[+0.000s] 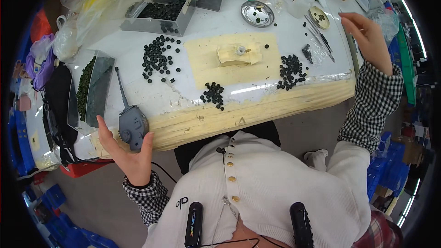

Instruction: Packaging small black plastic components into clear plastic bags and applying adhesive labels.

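Note:
My left hand (131, 156) is open, thumb and fingers spread on either side of a grey model tank turret (133, 127). The turret lies at the table's front left, its long barrel pointing to the far side. Whether the hand touches it, I cannot tell. Over the right end of the table my right hand (367, 36) is raised, fingers stretched out and holding nothing visible. Nearest to it are a small cream dish (319, 17) with dark bits and slim tweezer-like tools (323, 39). Small black wheels lie in a left pile (158, 57), a front pile (212, 95) and a right pile (291, 71).
A cream-coloured block (236, 55) stands on a yellowish sheet (197, 71) mid-table. Clear bins of black parts (163, 9) stand behind, and a bin of green parts (86, 87) at left. A round metal dish (248, 16) sits farther back. Plastic bags (69, 41) crowd the left.

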The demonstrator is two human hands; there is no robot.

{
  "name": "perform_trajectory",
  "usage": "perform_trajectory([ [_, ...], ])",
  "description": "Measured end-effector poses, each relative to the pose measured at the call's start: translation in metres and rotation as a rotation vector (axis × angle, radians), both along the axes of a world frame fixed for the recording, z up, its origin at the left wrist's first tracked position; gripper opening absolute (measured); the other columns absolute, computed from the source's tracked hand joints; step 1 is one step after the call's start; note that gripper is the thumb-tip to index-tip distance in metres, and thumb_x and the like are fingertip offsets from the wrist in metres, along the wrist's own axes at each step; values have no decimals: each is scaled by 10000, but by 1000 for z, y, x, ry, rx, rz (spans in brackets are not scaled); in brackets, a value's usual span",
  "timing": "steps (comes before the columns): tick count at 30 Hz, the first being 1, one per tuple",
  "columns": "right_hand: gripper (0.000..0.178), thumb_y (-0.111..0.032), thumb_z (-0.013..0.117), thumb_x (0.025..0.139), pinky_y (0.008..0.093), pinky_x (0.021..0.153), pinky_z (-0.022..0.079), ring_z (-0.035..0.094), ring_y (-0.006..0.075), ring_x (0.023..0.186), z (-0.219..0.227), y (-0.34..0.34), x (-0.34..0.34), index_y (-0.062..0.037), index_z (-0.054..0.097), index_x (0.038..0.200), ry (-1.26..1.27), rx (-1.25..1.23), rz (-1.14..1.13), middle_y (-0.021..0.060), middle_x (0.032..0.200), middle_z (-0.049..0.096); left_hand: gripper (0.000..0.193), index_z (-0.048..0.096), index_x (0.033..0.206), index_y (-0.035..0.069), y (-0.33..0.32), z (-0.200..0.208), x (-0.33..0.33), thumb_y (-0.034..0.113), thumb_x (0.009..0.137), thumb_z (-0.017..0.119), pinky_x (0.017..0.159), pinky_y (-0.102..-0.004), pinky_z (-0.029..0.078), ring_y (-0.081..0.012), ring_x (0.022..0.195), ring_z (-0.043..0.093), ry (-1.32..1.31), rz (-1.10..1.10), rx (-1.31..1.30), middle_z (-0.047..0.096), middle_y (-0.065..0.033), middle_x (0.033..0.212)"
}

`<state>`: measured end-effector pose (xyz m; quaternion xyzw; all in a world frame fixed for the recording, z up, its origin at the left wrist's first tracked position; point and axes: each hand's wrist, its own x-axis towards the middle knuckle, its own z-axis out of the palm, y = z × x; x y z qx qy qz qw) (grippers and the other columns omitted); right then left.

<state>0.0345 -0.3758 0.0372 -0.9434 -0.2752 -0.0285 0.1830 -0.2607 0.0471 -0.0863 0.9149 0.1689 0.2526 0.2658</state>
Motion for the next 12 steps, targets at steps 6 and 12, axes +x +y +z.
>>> perform_trajectory([
  [6,159,-164,630,857,299,586,459,606,219,605,-80,-38,-22,-6,637,868,-77,-94,-338,130,703,646,1005,155,1456,-22,-12,-4,5,227,714,787,1073,-465,262,-392,1295,322,75,17,50,265,-255,1440],
  [12,147,-143,656,825,308,614,489,634,199,672,-127,-74,-15,-27,636,914,50,-52,-433,112,792,681,1033,142,1457,-27,-11,2,-11,266,716,798,1063,-466,285,-406,1262,359,162,125,36,267,-257,1438],
])
